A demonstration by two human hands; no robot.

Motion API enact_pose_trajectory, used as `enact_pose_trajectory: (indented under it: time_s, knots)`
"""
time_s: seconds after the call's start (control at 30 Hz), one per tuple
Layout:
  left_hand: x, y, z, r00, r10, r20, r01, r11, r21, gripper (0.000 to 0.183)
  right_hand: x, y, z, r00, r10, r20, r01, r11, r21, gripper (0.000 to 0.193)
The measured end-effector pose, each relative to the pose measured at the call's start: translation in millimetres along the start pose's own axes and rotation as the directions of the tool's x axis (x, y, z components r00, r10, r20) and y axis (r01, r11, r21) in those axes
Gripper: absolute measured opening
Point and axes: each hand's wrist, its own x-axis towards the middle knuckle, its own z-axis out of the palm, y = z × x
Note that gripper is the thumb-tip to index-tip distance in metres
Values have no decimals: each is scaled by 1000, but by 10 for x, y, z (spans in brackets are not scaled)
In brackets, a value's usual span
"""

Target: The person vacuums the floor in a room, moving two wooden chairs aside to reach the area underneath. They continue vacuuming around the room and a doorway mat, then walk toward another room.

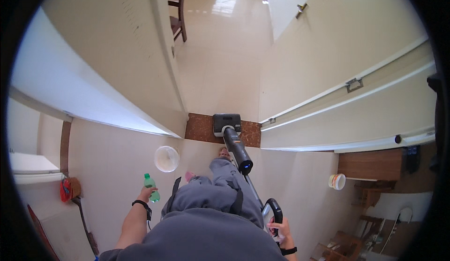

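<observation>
A green plastic bottle (149, 181) with a green cap is in my left hand (146, 194), whose fingers are closed round its side. My right hand (280, 228) grips the black loop handle (273, 210) of an upright floor cleaner. From there the grey stick runs forward to the dark body (239, 153) with a small blue light. Its wide black floor head (227, 122) rests on the reddish-brown threshold (200, 126) in the doorway, beyond my feet. A round translucent tub (167, 158) stands on the floor, ahead of the bottle.
White door panels (347, 50) flank the doorway on both sides. Through it are a shiny tiled floor (220, 68) and a dark wooden chair (176, 12). A small white tub (336, 181) stands right, near wooden furniture (370, 162). At left is a broom (74, 188).
</observation>
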Motion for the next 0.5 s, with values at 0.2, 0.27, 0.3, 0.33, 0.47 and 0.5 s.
enact_pose_trajectory:
  time_s: [0.2, 0.27, 0.3, 0.33, 0.47, 0.5]
  knots:
    - [116, 175, 153, 996, 43, 81, -46, 998, 35, 46, -89, -34, 285, 1000, 8, -30, -4, 993, 116, 14]
    - [69, 70, 171, 997, 12, 79, -16, 999, 51, 46, 132, -209, 332, 998, -9, -59, 15, 993, 118, 14]
    - [32, -13, 196, 997, 2, 81, -7, 998, 61, 46, 285, -325, 347, 999, -38, -28, 40, 994, 105, 14]
    - [-26, -117, 206, 999, 17, 40, -18, 1000, 20, 48, 459, -453, 372, 998, -67, 4, 67, 994, 92, 15]
    - [-326, -574, 200, 989, -122, -87, 110, 985, -136, 53, 1356, -1074, 600, 985, -148, 91, 139, 986, 97, 19]
    - [-426, -691, 196, 985, -135, -106, 113, 976, -187, 53, 1596, -1257, 681, 979, -161, 128, 150, 984, 95, 20]
